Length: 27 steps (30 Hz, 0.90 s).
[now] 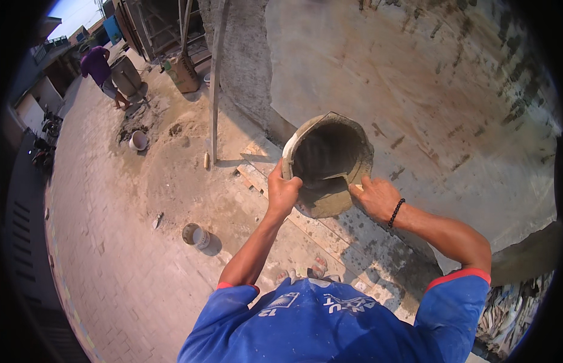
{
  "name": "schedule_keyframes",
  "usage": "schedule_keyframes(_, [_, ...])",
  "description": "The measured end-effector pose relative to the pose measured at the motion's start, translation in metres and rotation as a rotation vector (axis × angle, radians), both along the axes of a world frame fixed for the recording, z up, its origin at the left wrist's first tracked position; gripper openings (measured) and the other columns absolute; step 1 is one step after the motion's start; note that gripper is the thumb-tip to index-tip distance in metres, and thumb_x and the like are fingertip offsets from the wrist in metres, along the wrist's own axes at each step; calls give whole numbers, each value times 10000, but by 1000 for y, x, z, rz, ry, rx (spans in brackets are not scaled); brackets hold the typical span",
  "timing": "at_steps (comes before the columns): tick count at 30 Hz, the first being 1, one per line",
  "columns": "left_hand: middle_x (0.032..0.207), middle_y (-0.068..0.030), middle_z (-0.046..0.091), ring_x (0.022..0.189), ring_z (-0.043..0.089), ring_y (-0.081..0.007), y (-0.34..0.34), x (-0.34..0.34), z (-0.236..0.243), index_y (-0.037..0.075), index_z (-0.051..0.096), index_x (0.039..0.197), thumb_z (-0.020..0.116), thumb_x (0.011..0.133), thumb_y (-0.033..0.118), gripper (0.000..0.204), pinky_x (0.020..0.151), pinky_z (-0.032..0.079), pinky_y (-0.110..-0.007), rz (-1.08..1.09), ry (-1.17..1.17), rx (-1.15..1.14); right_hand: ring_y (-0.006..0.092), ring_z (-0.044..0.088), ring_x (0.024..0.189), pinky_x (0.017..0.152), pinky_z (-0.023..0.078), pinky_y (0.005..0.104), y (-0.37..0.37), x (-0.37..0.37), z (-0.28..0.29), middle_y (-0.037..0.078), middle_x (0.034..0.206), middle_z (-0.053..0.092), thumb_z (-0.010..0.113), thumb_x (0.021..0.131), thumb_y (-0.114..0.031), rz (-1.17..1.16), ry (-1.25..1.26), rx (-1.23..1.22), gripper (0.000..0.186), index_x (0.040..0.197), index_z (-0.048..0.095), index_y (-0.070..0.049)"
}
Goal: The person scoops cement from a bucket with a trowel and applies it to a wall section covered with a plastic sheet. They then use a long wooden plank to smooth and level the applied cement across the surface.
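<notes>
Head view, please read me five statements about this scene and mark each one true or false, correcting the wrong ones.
1. The left hand grips the rim of the large bucket. True.
2. The dark beaded bracelet is on the left wrist. False: it is on the wrist of the right hand.
3. A person in a purple top is in the background at upper left. True.
4. The wooden post appears right of the large bucket. False: it appears to its left.
5. A small pale bucket is on the ground, left of the left forearm. True.
</notes>
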<state>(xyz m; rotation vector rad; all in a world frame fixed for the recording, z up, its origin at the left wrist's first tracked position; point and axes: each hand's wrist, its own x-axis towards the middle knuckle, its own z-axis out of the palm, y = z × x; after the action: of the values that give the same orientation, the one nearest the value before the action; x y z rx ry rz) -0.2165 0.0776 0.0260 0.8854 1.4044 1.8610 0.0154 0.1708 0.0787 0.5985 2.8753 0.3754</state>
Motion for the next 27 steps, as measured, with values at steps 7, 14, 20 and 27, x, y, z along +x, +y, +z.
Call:
schedule_keyframes(7, [989,-96,683,857,621,-140,-3,-5,1,-65,574,1236,503,689,-74,551,786,503,-271,-32,89,-27,312,662,776,639,546,390,17,-28,12,187,960,584,572,843,-107,-18,185,79,424,1262,557,-48])
schedule_keyframes(14, [1094,-154,668,945,646,-195,-1,-16,-15,-76,552,1273,522,685,-52,590,824,510,-295,20,232,-24,270,604,782,669,485,382,2,-31,46,125,794,614,566,831,-131,12,205,252,228,1025,632,-31])
schedule_keyframes(20, [1405,-342,439,1340,437,-361,-7,2,25,-73,536,1311,540,677,-33,636,1089,354,-355,52,455,17,293,642,698,609,500,403,21,-52,44,133,709,639,573,821,-128,-15,28,421,157,888,643,-5])
schedule_keyframes(27, [1385,-422,388,1124,609,-433,-5,-3,26,104,570,1357,575,690,-1,675,899,504,-378,83,723,51,351,691,795,685,524,476,34,-28,27,211,783,685,604,883,-253,-274,118,-251,248,976,660,-31])
